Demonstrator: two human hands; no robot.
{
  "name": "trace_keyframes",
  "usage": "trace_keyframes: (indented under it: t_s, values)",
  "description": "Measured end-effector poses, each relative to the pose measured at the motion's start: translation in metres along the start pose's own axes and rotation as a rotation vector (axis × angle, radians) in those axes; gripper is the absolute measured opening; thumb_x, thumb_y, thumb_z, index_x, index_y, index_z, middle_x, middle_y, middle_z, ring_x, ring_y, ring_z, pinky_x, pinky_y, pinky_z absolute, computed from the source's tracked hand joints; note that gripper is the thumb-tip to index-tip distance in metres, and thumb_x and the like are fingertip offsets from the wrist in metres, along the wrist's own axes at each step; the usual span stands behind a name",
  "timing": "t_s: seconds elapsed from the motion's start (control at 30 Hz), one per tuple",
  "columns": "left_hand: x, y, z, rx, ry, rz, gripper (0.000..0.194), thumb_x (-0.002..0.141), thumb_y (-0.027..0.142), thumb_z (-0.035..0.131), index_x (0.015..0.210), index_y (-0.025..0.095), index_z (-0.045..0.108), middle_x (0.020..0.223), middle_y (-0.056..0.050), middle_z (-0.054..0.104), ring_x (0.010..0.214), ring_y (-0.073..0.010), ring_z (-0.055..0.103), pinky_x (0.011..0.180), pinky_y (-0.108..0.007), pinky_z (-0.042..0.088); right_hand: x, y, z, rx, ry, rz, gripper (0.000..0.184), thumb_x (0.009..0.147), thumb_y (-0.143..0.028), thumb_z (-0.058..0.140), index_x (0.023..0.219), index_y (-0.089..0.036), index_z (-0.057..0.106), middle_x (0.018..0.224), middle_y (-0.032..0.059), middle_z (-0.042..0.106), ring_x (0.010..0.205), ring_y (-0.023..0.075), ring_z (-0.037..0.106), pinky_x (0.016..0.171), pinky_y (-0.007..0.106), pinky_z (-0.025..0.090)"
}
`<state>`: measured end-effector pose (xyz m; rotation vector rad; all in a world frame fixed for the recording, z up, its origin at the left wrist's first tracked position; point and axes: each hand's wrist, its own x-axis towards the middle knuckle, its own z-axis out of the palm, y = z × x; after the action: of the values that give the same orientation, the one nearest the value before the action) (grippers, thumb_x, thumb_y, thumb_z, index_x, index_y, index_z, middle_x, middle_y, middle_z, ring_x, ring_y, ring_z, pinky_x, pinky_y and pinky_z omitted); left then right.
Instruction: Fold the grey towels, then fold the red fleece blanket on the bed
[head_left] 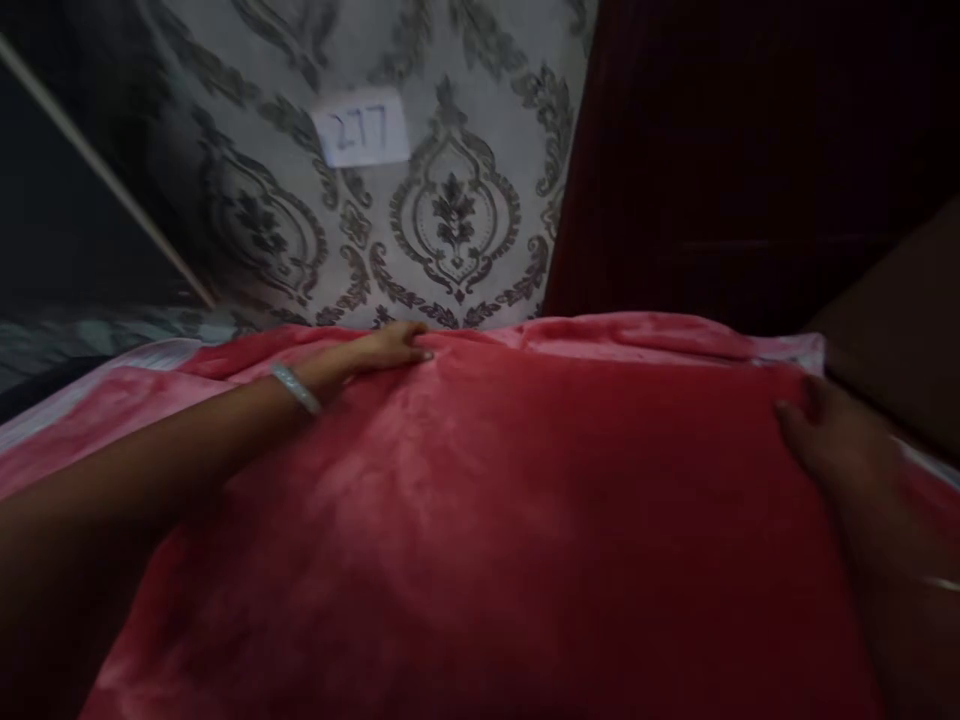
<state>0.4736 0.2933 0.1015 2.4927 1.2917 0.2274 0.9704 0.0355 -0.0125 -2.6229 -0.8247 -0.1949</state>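
Note:
A red plush blanket (480,520) with paler pink patches fills most of the lower view. At its far edge, left of the middle, my left hand (390,347) is closed on the fabric, thumb on the near side; a silvery bracelet circles the wrist. Blurred and in shadow, my right hand (844,435) grips the blanket's far right corner. The cloth is stretched between the two hands and hangs toward me. Behind its top edge, more pink-red fabric (637,328) lies in loose folds.
Patterned grey wallpaper (457,210) rises behind the fabric, with a white paper label (364,127) reading 277. To the right stands a dark red panel (735,150), beside a brown surface (900,330). A dark panel with a pale edge strip (112,180) is at the left.

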Motion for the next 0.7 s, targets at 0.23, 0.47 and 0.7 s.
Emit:
trace_keyframes:
  t_s: [0.23, 0.47, 0.7]
  values:
    - [0.001, -0.001, 0.058, 0.451, 0.055, 0.078, 0.04, 0.1, 0.039, 0.036, 0.118, 0.014, 0.062, 0.121, -0.015, 0.068, 0.112, -0.027, 0.063, 0.096, -0.036, 0.047, -0.002, -0.003, -0.003, 0.069, 0.143, -0.031, 0.057, 0.089, -0.037, 0.053, 0.142, -0.016, 0.054, 0.132, 0.0218, 0.061, 0.121, 0.0356, 0.056, 0.1, 0.052, 0.047]
    - [0.002, -0.004, 0.066, 0.404, 0.093, 0.085, 0.051, 0.104, 0.043, 0.029, 0.127, 0.005, 0.054, 0.126, -0.016, 0.065, 0.115, -0.0241, 0.058, 0.102, -0.04, 0.043, -0.006, -0.002, -0.01, 0.105, 0.196, -0.076, 0.051, 0.092, -0.02, 0.049, 0.142, -0.02, 0.056, 0.131, 0.0195, 0.057, 0.123, 0.0285, 0.049, 0.103, 0.043, 0.039]
    - [0.005, 0.008, 0.048, 0.433, 0.178, 0.001, 0.058, 0.105, 0.044, 0.022, 0.125, 0.001, 0.054, 0.124, -0.014, 0.063, 0.115, -0.0273, 0.059, 0.102, -0.05, 0.043, 0.006, -0.002, -0.019, 0.101, 0.166, -0.062, 0.056, 0.091, -0.008, 0.033, 0.145, -0.009, 0.051, 0.133, 0.0208, 0.057, 0.124, 0.0249, 0.049, 0.106, 0.039, 0.035]
